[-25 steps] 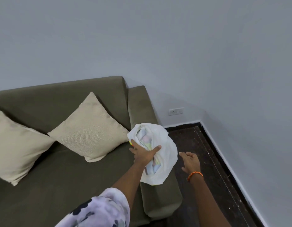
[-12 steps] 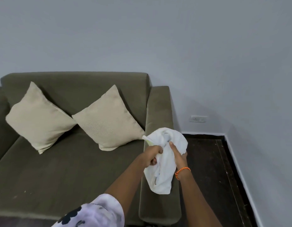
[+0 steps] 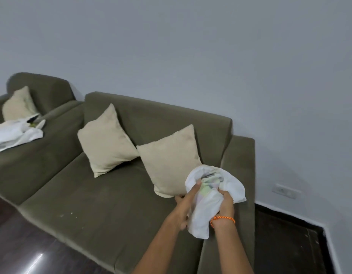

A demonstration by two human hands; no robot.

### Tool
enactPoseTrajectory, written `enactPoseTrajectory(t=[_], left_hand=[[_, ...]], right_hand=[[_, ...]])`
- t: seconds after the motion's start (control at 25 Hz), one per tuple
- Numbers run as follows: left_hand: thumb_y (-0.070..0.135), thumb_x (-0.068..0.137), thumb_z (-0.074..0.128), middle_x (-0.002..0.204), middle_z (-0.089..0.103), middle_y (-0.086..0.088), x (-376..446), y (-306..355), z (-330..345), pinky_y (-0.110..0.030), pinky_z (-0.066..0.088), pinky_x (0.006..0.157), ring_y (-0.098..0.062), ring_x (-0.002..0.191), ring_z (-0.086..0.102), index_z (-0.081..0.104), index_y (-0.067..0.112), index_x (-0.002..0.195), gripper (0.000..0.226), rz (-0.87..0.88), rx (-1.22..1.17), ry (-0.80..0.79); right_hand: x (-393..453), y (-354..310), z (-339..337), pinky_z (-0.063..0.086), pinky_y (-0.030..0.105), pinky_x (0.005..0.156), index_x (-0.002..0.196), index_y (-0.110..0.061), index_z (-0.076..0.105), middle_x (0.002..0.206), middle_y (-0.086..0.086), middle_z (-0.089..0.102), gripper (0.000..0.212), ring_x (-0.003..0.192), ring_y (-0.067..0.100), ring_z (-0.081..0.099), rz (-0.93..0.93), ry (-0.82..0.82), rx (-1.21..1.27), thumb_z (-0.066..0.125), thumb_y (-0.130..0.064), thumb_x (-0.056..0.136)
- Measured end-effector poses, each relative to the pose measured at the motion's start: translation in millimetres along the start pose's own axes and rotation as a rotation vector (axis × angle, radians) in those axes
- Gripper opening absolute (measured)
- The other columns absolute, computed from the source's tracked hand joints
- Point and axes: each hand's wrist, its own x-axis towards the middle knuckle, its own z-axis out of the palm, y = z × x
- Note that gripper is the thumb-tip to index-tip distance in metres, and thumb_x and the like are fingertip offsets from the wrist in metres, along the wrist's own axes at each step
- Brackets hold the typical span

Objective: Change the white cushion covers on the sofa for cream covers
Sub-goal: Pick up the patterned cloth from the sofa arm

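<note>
- Bunching a white cover (image 3: 229, 185) over the right arm of the sofa (image 3: 104, 210), both hands are clamped on the cloth: the left hand (image 3: 188, 196) grips its near edge, thumb hooked over the rim, and the right hand (image 3: 225, 202) squeezes the gathered middle
- It looks light, limp and crumpled, so I judge it will sag and slide unless held by a hem or the open mouth
- A pale coloured lining shows inside the opening; I cannot tell what it is
- Three cream cushions (image 3: 169, 159) lean on the sofa back, plump and easy to take by a corner
- More white cloth (image 3: 15, 133) lies in a heap on the far seat, beside the farthest cushion
</note>
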Motion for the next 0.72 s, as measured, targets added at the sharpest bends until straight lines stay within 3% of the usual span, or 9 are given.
enactPoseTrajectory(t=[0.08, 0.16, 0.24, 0.36, 0.48, 0.6, 0.72], left_hand=[[0.065, 0.060, 0.078, 0.120, 0.066, -0.011, -14.3, 8.2, -27.3, -0.046, 0.051, 0.095, -0.028, 0.104, 0.067, 0.051, 0.019, 0.128, 0.087, 0.027, -0.177, -0.131], [0.044, 0.082, 0.068, 0.118, 0.066, -0.017, -23.9, 19.0, -63.1, -0.047, 0.047, 0.100, -0.032, 0.109, 0.064, 0.060, 0.011, 0.123, 0.053, 0.180, -0.313, -0.133], [0.026, 0.079, 0.070, 0.111, 0.068, -0.021, -35.7, 32.6, -104.3, -0.050, 0.052, 0.093, -0.036, 0.102, 0.066, 0.065, 0.004, 0.113, 0.041, 0.273, -0.317, 0.062], [0.013, 0.075, 0.068, 0.092, 0.067, -0.018, -60.5, 56.7, -181.8, -0.044, 0.054, 0.077, -0.031, 0.082, 0.066, 0.065, 0.003, 0.096, 0.023, 0.352, -0.300, 0.265], [0.013, 0.076, 0.062, 0.096, 0.066, -0.017, -89.2, 79.5, -264.8, -0.041, 0.051, 0.077, -0.032, 0.087, 0.062, 0.066, 0.002, 0.105, 0.031, 0.314, -0.376, 0.189], [0.014, 0.083, 0.055, 0.090, 0.069, -0.016, -122.2, 96.3, -337.7, -0.035, 0.052, 0.073, -0.030, 0.081, 0.064, 0.068, 0.003, 0.103, 0.027, 0.237, -0.370, 0.082], [0.016, 0.084, 0.057, 0.093, 0.068, -0.017, -145.9, 104.8, -398.9, -0.037, 0.052, 0.079, -0.029, 0.084, 0.064, 0.068, 0.003, 0.106, 0.028, 0.221, -0.415, 0.092]], right_hand=[[-14.6, 28.3, 28.8, 0.045, 0.035, 0.065, 0.111, -0.009, 0.056, 0.083, 0.010, 0.058, 0.027, 0.077, 0.025, 0.057, 0.094, -0.076, 0.007, 0.042, -0.025, 0.096], [-41.6, 57.8, 59.8, 0.052, 0.034, 0.064, 0.109, -0.007, 0.061, 0.077, 0.014, 0.065, 0.034, 0.074, 0.029, 0.063, 0.240, -0.229, 0.030, 0.039, -0.028, 0.093], [-49.1, 88.2, 85.3, 0.055, 0.027, 0.059, 0.092, -0.006, 0.063, 0.067, 0.012, 0.065, 0.033, 0.062, 0.025, 0.064, 0.236, -0.305, -0.059, 0.036, -0.025, 0.095], [-53.0, 135.4, 125.2, 0.050, 0.031, 0.075, 0.100, -0.005, 0.064, 0.080, 0.010, 0.067, 0.036, 0.079, 0.025, 0.062, 0.120, -0.279, -0.356, 0.052, -0.036, 0.084], [-51.6, 178.0, 159.0, 0.048, 0.039, 0.090, 0.103, -0.017, 0.067, 0.101, 0.010, 0.071, 0.056, 0.099, 0.028, 0.063, 0.122, -0.277, -0.481, 0.064, -0.059, 0.067], [-54.6, 231.9, 211.7, 0.044, 0.048, 0.102, 0.122, -0.019, 0.061, 0.119, 0.014, 0.066, 0.082, 0.111, 0.031, 0.062, 0.116, -0.460, -0.468, 0.076, -0.065, 0.056], [-90.1, 297.4, 264.5, 0.046, 0.047, 0.100, 0.121, -0.015, 0.061, 0.115, 0.017, 0.067, 0.060, 0.109, 0.033, 0.063, 0.198, -0.662, -0.589, 0.074, -0.048, 0.073]])
